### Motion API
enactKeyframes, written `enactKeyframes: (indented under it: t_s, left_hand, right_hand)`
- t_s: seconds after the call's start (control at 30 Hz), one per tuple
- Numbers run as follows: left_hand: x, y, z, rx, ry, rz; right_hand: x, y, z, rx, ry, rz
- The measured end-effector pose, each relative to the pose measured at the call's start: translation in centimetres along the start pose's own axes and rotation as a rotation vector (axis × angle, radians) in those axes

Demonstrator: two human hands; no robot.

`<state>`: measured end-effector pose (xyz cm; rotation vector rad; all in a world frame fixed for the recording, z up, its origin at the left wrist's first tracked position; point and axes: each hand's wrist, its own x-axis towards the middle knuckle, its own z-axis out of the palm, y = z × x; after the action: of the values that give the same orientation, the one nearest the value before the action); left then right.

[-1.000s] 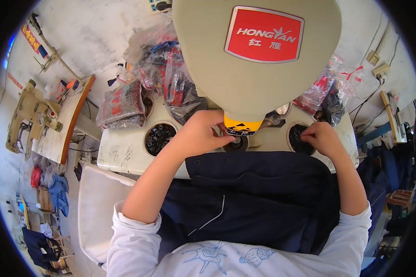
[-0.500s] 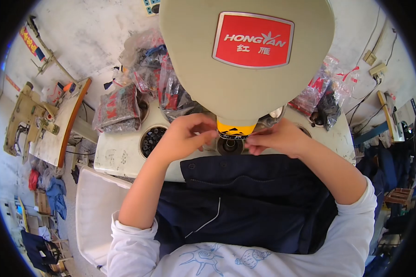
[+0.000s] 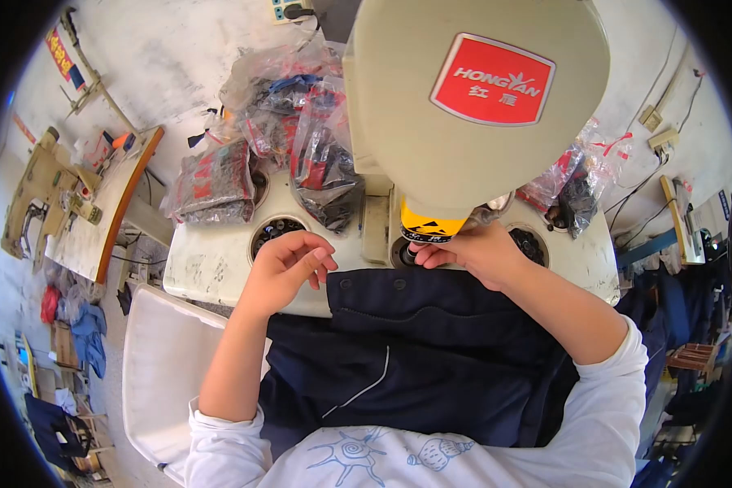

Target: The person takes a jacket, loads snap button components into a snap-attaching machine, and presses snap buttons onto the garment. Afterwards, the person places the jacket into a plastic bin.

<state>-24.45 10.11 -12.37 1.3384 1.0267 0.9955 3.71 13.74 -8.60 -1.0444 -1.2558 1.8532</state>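
My right hand (image 3: 484,254) reaches under the yellow guard (image 3: 431,221) of the cream press machine (image 3: 472,154). Its fingertips are closed together by the round lower die (image 3: 401,252); whatever they hold is hidden. To the left, my left hand (image 3: 285,270) hovers in front of the round bowl (image 3: 275,229) of small dark parts, fingers loosely curled and apart, with nothing visible in them. A dark navy garment (image 3: 431,350) lies across my lap, its upper edge on the machine table near the die. Two round snap-like marks (image 3: 399,285) show along that edge.
Plastic bags of dark parts (image 3: 215,183) are heaped on the machine table (image 3: 207,264) at back left, more (image 3: 577,183) at back right. A second bowl (image 3: 529,244) lies beyond my right hand. A white bin (image 3: 167,366) stands at left, near a sewing machine (image 3: 45,199).
My left hand has drawn back from the die toward the left and its fingers have loosened. My right hand has moved further in under the guard. The view has shifted left.
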Motion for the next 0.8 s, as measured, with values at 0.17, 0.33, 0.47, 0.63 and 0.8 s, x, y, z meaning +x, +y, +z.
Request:
enactKeyframes:
  t_s: [0.17,0.33,0.47,0.63,0.8]
  left_hand:
    - [-1.1,-1.3,0.7,-0.058,-0.059,0.095]
    - [-3.2,-1.6,5.4,-0.006,0.035,-0.105]
    - [-3.8,-2.9,6.4,0.292,0.477,0.179]
    - [-6.2,-0.1,1.6,0.168,0.691,0.191]
    - [-8.5,1.3,-4.1,0.191,0.712,0.173]
  right_hand:
    - [-0.4,0.2,0.3,0.009,0.029,-0.061]
    - [-3.0,-2.0,-0.9,-1.266,0.309,-0.024]
    - [-8.7,-1.7,-1.4,-1.342,0.266,-0.126]
    - [-8.8,0.5,-0.4,-0.921,0.14,-0.091]
    - [-5.6,0.9,2.3,-0.724,0.031,0.075]
